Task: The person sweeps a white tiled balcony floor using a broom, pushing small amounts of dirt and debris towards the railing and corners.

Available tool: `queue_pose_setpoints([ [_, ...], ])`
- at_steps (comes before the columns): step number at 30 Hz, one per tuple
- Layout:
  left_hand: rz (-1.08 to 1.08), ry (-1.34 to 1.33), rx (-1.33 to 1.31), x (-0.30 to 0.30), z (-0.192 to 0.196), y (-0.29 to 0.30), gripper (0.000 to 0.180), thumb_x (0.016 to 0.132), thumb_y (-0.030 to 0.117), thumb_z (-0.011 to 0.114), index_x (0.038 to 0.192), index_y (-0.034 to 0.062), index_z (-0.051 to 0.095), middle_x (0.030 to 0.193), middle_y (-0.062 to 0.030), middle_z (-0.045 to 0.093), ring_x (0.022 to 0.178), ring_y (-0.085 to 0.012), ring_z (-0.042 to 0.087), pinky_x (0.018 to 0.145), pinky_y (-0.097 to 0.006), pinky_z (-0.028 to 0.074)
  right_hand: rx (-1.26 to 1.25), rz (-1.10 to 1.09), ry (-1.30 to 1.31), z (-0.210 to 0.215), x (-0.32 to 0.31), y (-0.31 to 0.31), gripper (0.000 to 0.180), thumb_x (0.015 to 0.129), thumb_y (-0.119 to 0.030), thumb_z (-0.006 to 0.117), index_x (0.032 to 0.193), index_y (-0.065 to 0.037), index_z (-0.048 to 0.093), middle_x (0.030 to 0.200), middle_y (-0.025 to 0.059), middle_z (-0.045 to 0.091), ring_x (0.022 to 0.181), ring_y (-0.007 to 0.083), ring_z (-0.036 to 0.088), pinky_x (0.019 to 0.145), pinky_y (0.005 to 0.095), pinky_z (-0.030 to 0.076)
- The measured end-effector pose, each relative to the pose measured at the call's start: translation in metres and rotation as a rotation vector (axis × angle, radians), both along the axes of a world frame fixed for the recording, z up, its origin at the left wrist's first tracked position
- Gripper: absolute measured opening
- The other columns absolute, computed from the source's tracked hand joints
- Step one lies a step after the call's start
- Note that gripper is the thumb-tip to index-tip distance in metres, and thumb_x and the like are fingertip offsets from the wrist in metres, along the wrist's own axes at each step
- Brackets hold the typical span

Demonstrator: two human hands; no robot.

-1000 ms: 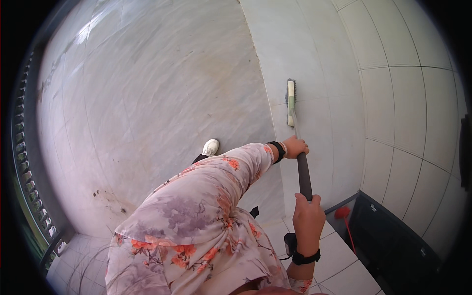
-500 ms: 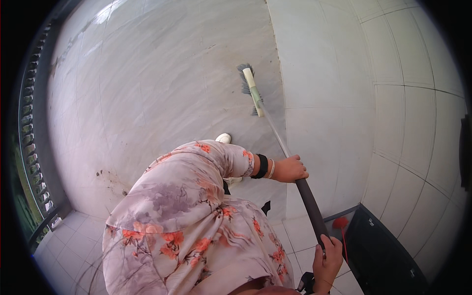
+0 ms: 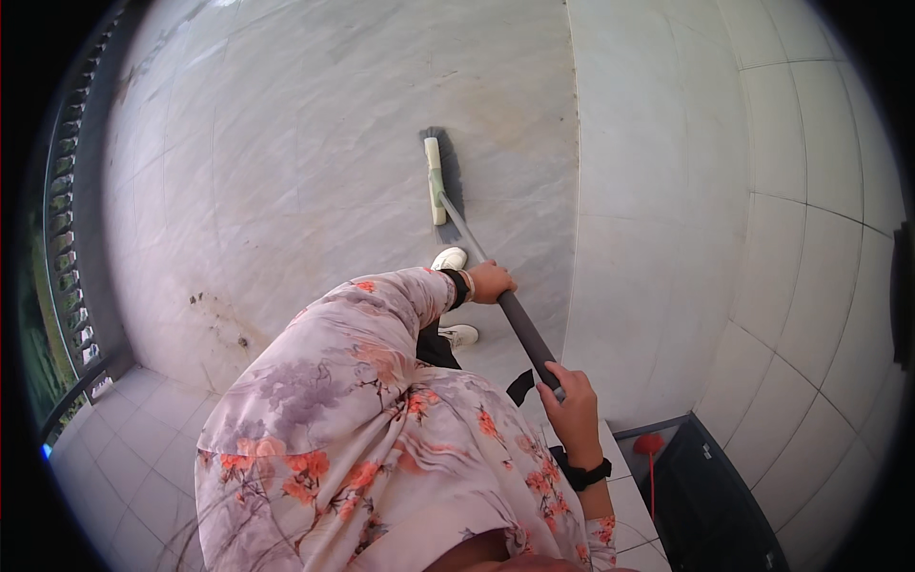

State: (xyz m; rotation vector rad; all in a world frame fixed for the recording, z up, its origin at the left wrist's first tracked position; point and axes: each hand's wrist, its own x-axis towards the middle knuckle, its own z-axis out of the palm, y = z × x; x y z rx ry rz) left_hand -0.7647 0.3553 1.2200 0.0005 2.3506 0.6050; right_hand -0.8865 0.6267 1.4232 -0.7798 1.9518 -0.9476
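I hold a long-handled broom [image 3: 529, 329] with both hands. My left hand [image 3: 492, 282] is wrapped round the handle where the pale pole meets the dark grip. My right hand [image 3: 572, 405] closes round the top end of the grip, nearer my body. Ahead of my feet, the cream and pale green broom head [image 3: 434, 172] rests on the grey floor. Its grey bristles [image 3: 452, 181] splay out to the right. A white shoe [image 3: 450, 258] stands just below the head, and the other shoe [image 3: 461, 335] shows beside my dark trouser leg.
Specks of dirt [image 3: 217, 319] lie on the floor at left. A balustrade [image 3: 65, 219] runs along the far left. On the right, a paler floor strip [image 3: 624, 286] meets a tiled wall [image 3: 820, 267]. A black container [image 3: 715, 486] and a red-headed stick [image 3: 650, 445] stand at lower right.
The broom head has moved left across the floor, and its bristles now splay right instead of left. Both hands have shifted left and farther forward with the handle.
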Motion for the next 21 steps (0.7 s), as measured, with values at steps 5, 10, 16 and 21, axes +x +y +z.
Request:
queue_pose_setpoints([
  [5, -0.029, -0.033, -0.232, -0.021, -0.006, -0.007, 0.01, 0.076, 0.023, 0.066, 0.082, 0.0181, 0.062, 0.077, -0.0037, 0.064, 0.085, -0.025, 0.064, 0.075, -0.044, 0.045, -0.228, -0.046, -0.161, -0.105, -0.03, 0.039, 0.032, 0.08, -0.011, 0.069, 0.111, -0.006, 0.065, 0.097, 0.0159, 0.066, 0.087, 0.0314, 0.062, 0.078, 0.037, 0.049],
  [10, -0.094, -0.031, -0.179, -0.07, 0.023, 0.034, 0.009, 0.076, 0.022, 0.065, 0.083, 0.0172, 0.062, 0.076, -0.003, 0.064, 0.082, -0.0249, 0.063, 0.076, -0.043, 0.043, -0.202, -0.122, -0.201, -0.086, -0.08, 0.087, 0.031, 0.079, -0.01, 0.07, 0.109, -0.005, 0.066, 0.092, 0.0137, 0.066, 0.082, 0.0275, 0.062, 0.074, 0.0329, 0.048],
  [16, -0.013, 0.089, 0.069, -0.083, 0.041, 0.125, 0.011, 0.076, 0.022, 0.065, 0.08, 0.014, 0.058, 0.072, -0.0046, 0.06, 0.08, -0.0255, 0.061, 0.076, -0.041, 0.042, -0.028, -0.063, -0.01, 0.015, -0.112, 0.135, 0.031, 0.076, -0.006, 0.071, 0.107, -0.006, 0.067, 0.085, 0.0142, 0.063, 0.072, 0.028, 0.061, 0.064, 0.0338, 0.049],
  [21, -0.066, 0.032, 0.327, -0.095, 0.039, 0.157, 0.01, 0.08, 0.025, 0.063, 0.086, 0.0179, 0.058, 0.078, -0.0014, 0.061, 0.085, -0.0232, 0.061, 0.08, -0.042, 0.041, 0.23, -0.013, 0.086, 0.086, -0.091, 0.115, 0.028, 0.077, -0.007, 0.07, 0.105, -0.005, 0.066, 0.083, 0.0147, 0.06, 0.067, 0.0284, 0.059, 0.06, 0.0347, 0.046],
])
